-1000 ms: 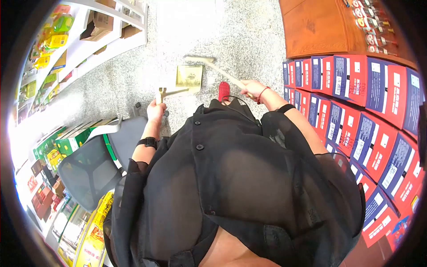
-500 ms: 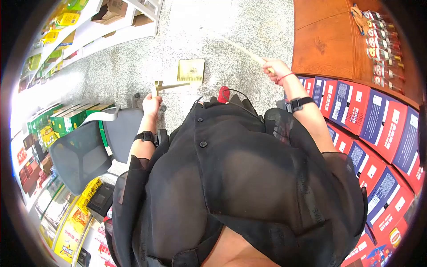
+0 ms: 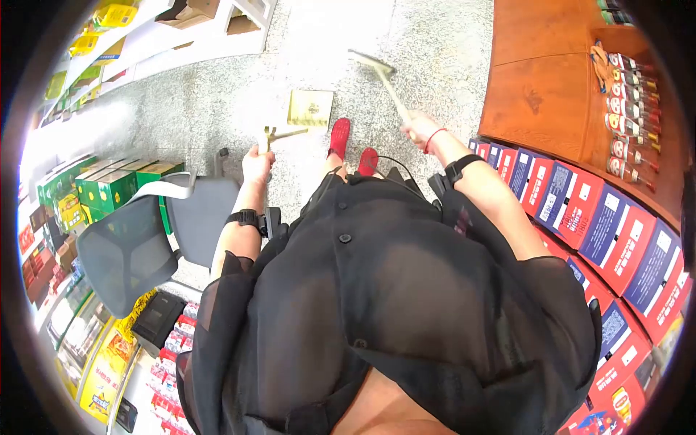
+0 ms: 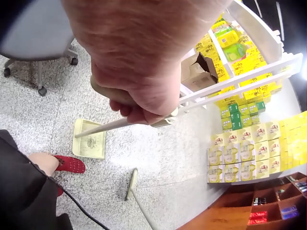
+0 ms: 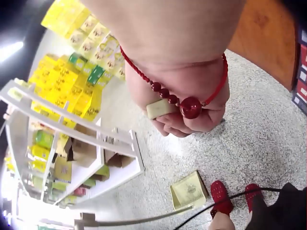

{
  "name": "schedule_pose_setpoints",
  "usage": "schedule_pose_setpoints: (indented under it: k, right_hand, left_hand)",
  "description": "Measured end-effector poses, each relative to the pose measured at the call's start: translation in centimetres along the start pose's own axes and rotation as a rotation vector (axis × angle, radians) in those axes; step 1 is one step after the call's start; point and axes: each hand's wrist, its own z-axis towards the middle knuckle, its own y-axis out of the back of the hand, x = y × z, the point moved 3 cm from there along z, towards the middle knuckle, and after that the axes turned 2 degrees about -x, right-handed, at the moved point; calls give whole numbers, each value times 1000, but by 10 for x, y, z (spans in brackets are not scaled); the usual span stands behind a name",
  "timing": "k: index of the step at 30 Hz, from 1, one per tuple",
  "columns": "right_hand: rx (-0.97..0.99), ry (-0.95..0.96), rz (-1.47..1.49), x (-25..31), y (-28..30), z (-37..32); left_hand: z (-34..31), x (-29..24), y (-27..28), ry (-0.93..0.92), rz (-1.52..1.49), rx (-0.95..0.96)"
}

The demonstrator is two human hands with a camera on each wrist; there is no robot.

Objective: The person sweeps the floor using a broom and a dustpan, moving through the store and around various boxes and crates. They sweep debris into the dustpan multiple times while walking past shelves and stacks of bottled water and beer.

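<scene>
A pale dustpan [image 3: 310,109] lies on the speckled floor in front of the red shoes, its long handle rising to my left hand [image 3: 257,164]. In the left wrist view the fingers of my left hand [image 4: 139,96] curl round that handle near its top. My right hand [image 3: 428,132] grips the stick of a broom, whose narrow head [image 3: 371,61] is on the floor ahead, to the right of the dustpan. The right wrist view shows my right hand [image 5: 184,108] closed round the stick's end, while the dustpan [image 5: 189,191] shows below.
A grey office chair [image 3: 123,250] stands at the left beside green boxes [image 3: 112,190]. White shelves [image 3: 210,51] run along the far left. Stacked red and blue boxes [image 3: 580,210] and a wooden cabinet [image 3: 540,94] line the right. A black cable hangs near the shoes.
The broom first swung forward and right, then its head came nearer and my right hand moved back left. My left hand keeps hold of the dustpan handle. A second red shoe has come into view.
</scene>
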Motion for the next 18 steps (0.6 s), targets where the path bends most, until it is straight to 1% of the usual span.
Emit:
schedule_pose_setpoints:
  k: [1, 2, 4, 5, 6, 8, 9, 10, 12, 13, 14, 16, 17, 18]
  right_hand:
    - [23, 23, -317, -1, -8, -3]
    - [18, 25, -319, 0, -10, -6]
    - [168, 76, -395, 15, -24, -15]
    - [200, 39, -387, 26, -29, -23]
    - [199, 46, -386, 38, -30, -23]
    - [257, -34, -310, 55, -27, -21]
    - [219, -23, -232, 74, -30, -34]
    - [220, -24, -235, 83, -29, -34]
    - [209, -76, -34, 102, -18, -23]
    - [198, -31, -36, 108, -16, -15]
    - [203, -31, -31, 114, -18, -6]
    - [128, 123, -141, 142, -25, -2]
    - [172, 151, -189, 152, -30, 14]
    - [173, 147, -186, 163, -40, 21]
  left_hand:
    - [7, -3, 1, -4, -8, -9]
    - [12, -5, 4, -7, -12, -7]
    - [19, -15, 13, -18, 28, -14]
    - [21, -19, 18, -22, 25, -18]
    - [23, -23, 22, -4, 28, -10]
    - [34, -30, 27, 9, 28, 1]
    - [39, -31, 30, 3, 101, 13]
    - [42, -31, 33, -2, 175, 24]
    - [49, -34, 39, -35, 180, 11]
    - [52, -34, 44, -68, 193, 4]
    - [55, -34, 48, -68, 199, 1]
    - [62, -32, 55, -19, 124, 7]
    - [66, -30, 58, 1, 109, 1]
    - [67, -31, 61, 4, 113, 2]
